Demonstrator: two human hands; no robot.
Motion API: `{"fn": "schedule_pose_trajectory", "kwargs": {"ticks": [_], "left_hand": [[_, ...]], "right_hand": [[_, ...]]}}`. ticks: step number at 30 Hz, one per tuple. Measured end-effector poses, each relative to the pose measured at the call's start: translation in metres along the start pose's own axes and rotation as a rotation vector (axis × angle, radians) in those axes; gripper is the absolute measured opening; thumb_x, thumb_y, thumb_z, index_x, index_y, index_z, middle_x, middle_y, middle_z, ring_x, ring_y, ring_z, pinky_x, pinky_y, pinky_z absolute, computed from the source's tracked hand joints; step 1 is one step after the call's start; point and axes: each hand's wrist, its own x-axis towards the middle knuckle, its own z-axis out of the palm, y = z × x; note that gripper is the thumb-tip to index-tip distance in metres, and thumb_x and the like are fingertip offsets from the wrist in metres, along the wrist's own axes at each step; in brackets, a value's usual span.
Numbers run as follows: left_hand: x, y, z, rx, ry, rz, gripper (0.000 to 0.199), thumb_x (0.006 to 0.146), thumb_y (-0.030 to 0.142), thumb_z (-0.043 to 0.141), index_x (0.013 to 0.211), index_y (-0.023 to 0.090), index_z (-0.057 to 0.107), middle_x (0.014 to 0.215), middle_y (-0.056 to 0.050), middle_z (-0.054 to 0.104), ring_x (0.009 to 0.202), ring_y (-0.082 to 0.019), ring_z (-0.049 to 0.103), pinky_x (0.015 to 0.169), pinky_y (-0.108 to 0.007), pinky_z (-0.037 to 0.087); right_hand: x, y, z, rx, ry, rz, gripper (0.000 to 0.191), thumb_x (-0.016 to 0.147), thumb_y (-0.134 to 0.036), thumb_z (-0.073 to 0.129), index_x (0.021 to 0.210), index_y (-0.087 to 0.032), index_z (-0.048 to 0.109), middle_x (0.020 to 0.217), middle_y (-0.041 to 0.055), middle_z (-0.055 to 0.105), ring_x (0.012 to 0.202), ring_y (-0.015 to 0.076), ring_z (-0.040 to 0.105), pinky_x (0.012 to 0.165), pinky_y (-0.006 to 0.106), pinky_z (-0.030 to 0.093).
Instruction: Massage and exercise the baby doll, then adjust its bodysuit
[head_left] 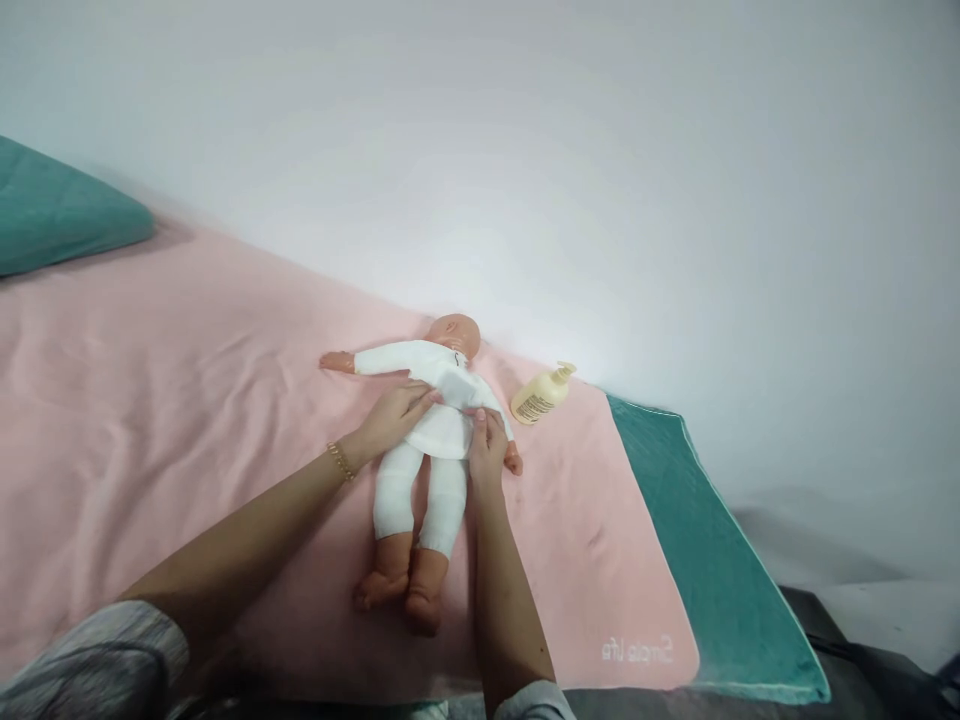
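A baby doll [442, 435] in a white top and white trousers lies face up, its bare feet towards me. On its chest is a smooth pale rectangular patch [456, 388]; I cannot tell whether it is a separate cloth or part of the top. My left hand [397, 415], with a gold bracelet on the wrist, pinches the doll's white top [439, 436] at one side of the waist. At the other side, beside the doll's arm, my right hand [488, 440] is closed with thumb and fingers on the top's edge. The gripped fabric is partly hidden by my fingers.
A pale yellow pump bottle [541, 394] stands tilted in view to the doll's right, near the white wall [600, 180]. Under the doll spreads a wrinkled pink blanket [187, 400]. Green cloth [697, 540] shows at the right edge, and a green pillow [67, 210] at far left.
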Motion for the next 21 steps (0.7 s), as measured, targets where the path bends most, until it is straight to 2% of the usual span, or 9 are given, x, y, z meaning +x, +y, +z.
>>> {"fn": "schedule_pose_trajectory", "kwargs": {"ticks": [2,5,9,17,21], "left_hand": [[0.011,0.003,-0.002,-0.017,0.044,0.007,0.045,0.101,0.049,0.036,0.093,0.019,0.069,0.101,-0.007,0.073,0.1,-0.025,0.064,0.093,-0.04,0.048],[0.031,0.006,-0.002,0.014,0.105,0.054,0.042,0.101,0.047,0.038,0.094,0.02,0.069,0.102,-0.007,0.073,0.103,-0.025,0.063,0.096,-0.04,0.047],[0.047,0.002,0.004,0.136,0.079,0.088,0.041,0.102,0.04,0.035,0.093,0.018,0.069,0.104,-0.01,0.072,0.103,-0.025,0.063,0.098,-0.042,0.045],[0.04,-0.016,0.014,0.32,0.049,0.046,0.04,0.102,0.038,0.036,0.083,0.019,0.065,0.089,-0.008,0.071,0.09,-0.025,0.063,0.086,-0.041,0.047],[0.039,-0.018,0.014,0.366,0.02,-0.005,0.039,0.101,0.038,0.036,0.083,0.019,0.065,0.09,-0.008,0.072,0.089,-0.026,0.064,0.083,-0.041,0.047]], "right_hand": [[0.013,-0.003,0.002,0.015,0.053,-0.014,0.043,0.098,-0.046,0.039,0.096,-0.019,0.072,0.101,0.0087,0.069,0.104,0.0234,0.059,0.097,0.039,0.044],[0.037,-0.007,0.009,0.005,0.053,-0.017,0.04,0.096,-0.046,0.042,0.096,-0.019,0.071,0.101,0.0091,0.07,0.103,0.0237,0.06,0.094,0.039,0.044],[0.057,-0.006,0.023,-0.067,0.056,0.006,0.038,0.095,-0.044,0.043,0.087,-0.019,0.07,0.093,0.0087,0.071,0.093,0.0233,0.061,0.089,0.037,0.045],[0.053,0.009,0.032,-0.108,-0.057,0.039,0.042,0.095,-0.042,0.04,0.078,-0.018,0.07,0.085,0.0095,0.073,0.083,0.0232,0.062,0.079,0.034,0.044],[0.054,0.011,0.034,-0.133,-0.075,0.049,0.041,0.094,-0.042,0.042,0.068,-0.02,0.065,0.075,0.0067,0.07,0.075,0.0217,0.059,0.074,0.033,0.043]]}}
